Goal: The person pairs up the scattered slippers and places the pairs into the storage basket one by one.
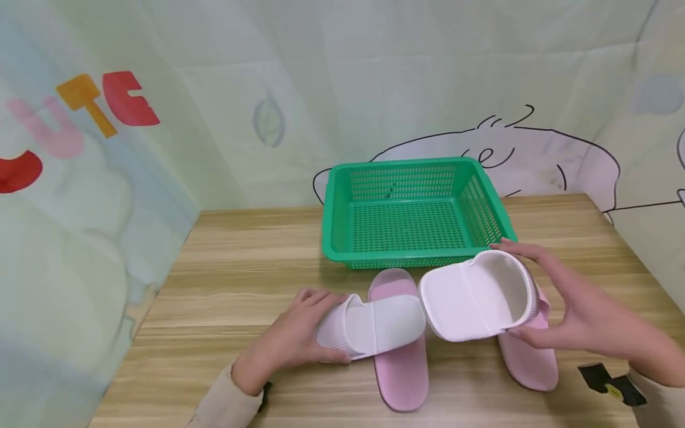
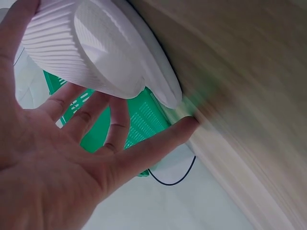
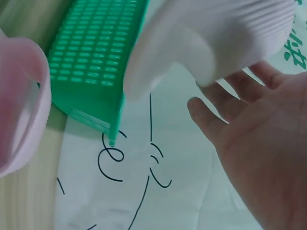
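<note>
My left hand (image 1: 299,333) grips a white slipper (image 1: 398,324) around its ribbed strap, thumb on the near side and fingers on the far side. That slipper lies crosswise over a pink slipper (image 1: 404,383), its sole close over the table in the left wrist view. At the right, my right hand (image 1: 583,315) holds the other white slipper (image 1: 455,300) by the strap end, tilted up and raised in the right wrist view. Partly hidden below it is a second pink slipper (image 1: 530,362). The heels of both white slippers nearly meet in the head view.
A green plastic basket (image 1: 332,244) with perforated walls stands at the back, just beyond the slippers, and nothing lies in it. The wooden table (image 1: 230,255) ends at a printed cloth (image 1: 225,137) with cartoon drawings.
</note>
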### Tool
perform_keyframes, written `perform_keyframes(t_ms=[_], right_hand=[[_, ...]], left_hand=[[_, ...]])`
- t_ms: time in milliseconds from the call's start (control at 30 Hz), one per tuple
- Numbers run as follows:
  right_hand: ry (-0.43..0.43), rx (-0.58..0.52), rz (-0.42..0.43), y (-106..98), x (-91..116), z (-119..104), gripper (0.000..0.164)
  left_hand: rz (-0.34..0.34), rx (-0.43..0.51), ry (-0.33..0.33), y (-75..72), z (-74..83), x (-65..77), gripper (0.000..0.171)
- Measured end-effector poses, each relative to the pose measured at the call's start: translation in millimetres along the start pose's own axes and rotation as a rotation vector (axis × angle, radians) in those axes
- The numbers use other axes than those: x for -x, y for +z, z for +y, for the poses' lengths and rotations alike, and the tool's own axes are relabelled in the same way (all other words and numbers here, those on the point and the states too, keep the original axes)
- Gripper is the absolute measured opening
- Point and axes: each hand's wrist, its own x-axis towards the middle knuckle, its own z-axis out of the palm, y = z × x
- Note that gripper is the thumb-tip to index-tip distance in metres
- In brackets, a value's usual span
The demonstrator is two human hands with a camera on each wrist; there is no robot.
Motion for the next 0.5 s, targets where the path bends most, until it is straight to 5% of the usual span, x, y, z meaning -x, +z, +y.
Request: perform_keyframes(t_ms=[100,200,500], right_hand=[[-0.008,0.065,0.06,-8,-17,-63,0.118],[-0.032,0.126,0.108,-9,-25,-83,0.115],[-0.005,0.241,0.145,-4,-26,-81,0.109]], left_hand=[[0.003,-0.004,0.0,-0.4,-0.6,-0.5,0.091],[0.006,-0.004,-0.005,-0.8,-1.0,-0.9,0.092],[-0.006,0.016,-0.034,2.2,-1.4,-0.5,0.093]])
